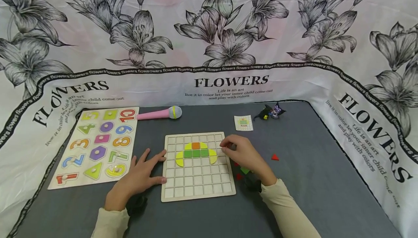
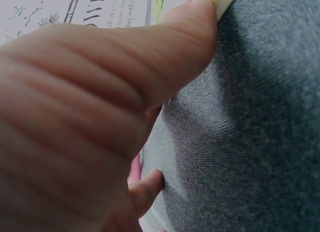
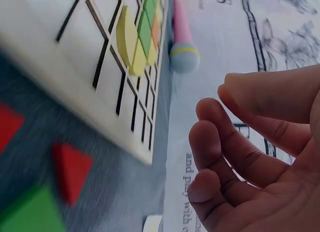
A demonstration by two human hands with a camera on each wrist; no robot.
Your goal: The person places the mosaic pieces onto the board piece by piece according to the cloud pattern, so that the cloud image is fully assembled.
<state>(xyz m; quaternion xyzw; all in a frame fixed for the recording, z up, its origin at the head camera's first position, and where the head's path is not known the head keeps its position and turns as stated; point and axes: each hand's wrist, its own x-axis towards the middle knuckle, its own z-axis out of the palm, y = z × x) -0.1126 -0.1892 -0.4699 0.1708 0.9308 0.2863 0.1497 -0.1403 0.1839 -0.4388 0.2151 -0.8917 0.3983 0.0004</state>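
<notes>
A pale wooden grid board (image 1: 186,191) lies in the middle of the table in the head view. On it are green squares (image 1: 196,153), an orange square (image 1: 196,146) and several yellow rounded pieces (image 1: 179,158). My left hand (image 1: 138,178) has its fingers spread, with thumb and fingertips at the board's left edge. Over the board's upper right edge hovers my right hand (image 1: 243,152), its fingers loosely bent. The right wrist view shows a gap between thumb and fingertips with nothing in it. Beneath that hand lie a green piece (image 3: 32,212) and red triangles (image 3: 72,172).
A number and shape puzzle board (image 1: 80,181) lies to the left, with a pink toy microphone (image 1: 153,114) beside its top corner. Behind my right hand are a small pattern card (image 1: 243,123) and a black and purple trinket (image 1: 271,112). One red triangle (image 1: 275,157) lies farther right.
</notes>
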